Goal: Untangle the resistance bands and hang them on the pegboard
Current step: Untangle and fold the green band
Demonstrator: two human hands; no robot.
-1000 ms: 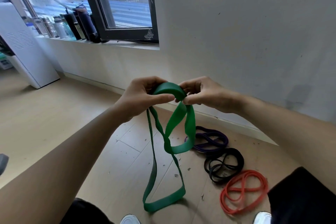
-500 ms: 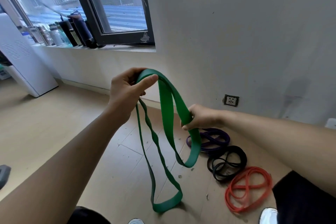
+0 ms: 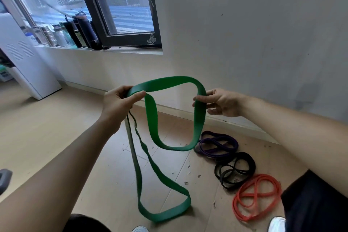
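Observation:
A wide green resistance band (image 3: 199, 118) hangs in front of me, held up by both hands. My left hand (image 3: 118, 105) grips one end of its upper loop, thumb over the strap. My right hand (image 3: 220, 102) pinches the loop's right bend between thumb and fingers. The upper part forms an open loop between my hands, and a longer loop drops from my left hand to the wooden floor (image 3: 56, 130). On the floor to the right lie a purple band (image 3: 216, 145), a black band (image 3: 235, 170) and a red band (image 3: 257, 196), each coiled. No pegboard is in view.
A plain wall (image 3: 254, 43) runs behind, with a dark-framed window (image 3: 120, 13) and several bottles (image 3: 75, 34) on its sill. A white appliance (image 3: 24, 62) stands at far left. Small debris is scattered on the floor. My shoes show at the bottom edge.
My hands have moved apart: the right hand rose and went right, pulling the green band's upper part open into a wide loop. The twist seen earlier is gone from that part.

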